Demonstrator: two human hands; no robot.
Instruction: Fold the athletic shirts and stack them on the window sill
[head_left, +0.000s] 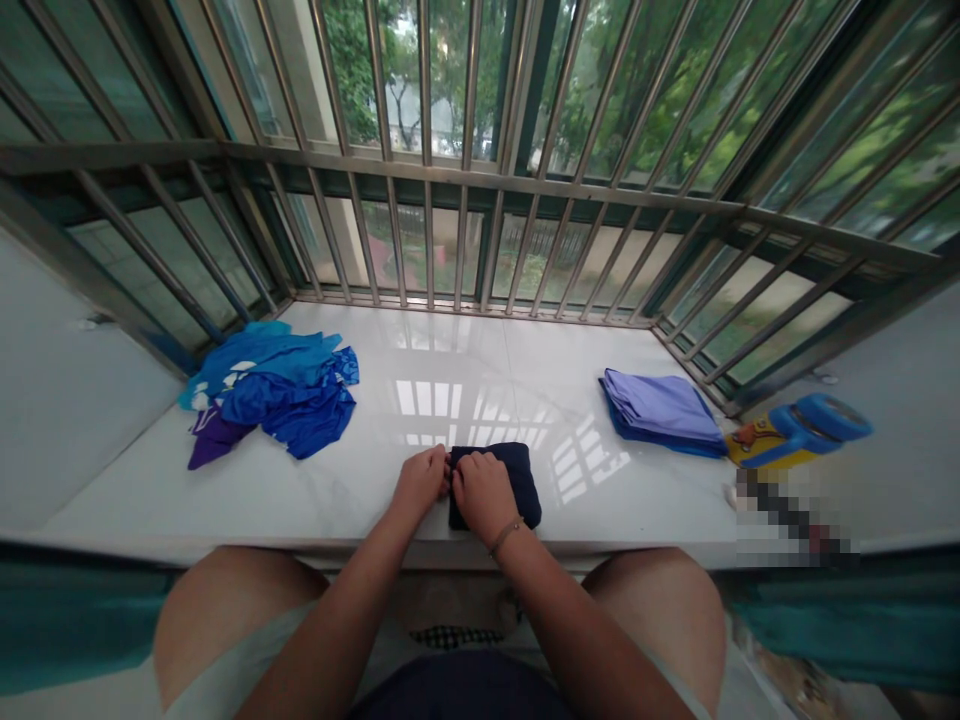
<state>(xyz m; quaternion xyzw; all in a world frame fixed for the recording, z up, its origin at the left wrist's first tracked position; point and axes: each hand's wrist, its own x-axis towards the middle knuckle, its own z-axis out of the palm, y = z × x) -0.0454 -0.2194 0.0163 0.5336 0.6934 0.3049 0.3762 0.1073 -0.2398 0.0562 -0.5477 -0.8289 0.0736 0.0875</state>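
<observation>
A folded navy garment (527,487) lies as a compact rectangle near the front edge of the sill. At its left edge, my left hand (424,480) has its fingers closed, apparently pinching the fabric. My right hand (484,492) rests on top of the garment with fingers slightly bent and spread over it; a thin bracelet circles that wrist. Its fingertips lie close to those of the left hand. Which garment this is cannot be made out from the folded shape.
A loose heap of blue clothes (277,385) with a purple piece (216,440) lies left. To the right sits a folded stack with a lavender garment (660,405) on top. Beside it lies a blue-and-yellow container (799,430). Metal window bars (480,180) close off the back.
</observation>
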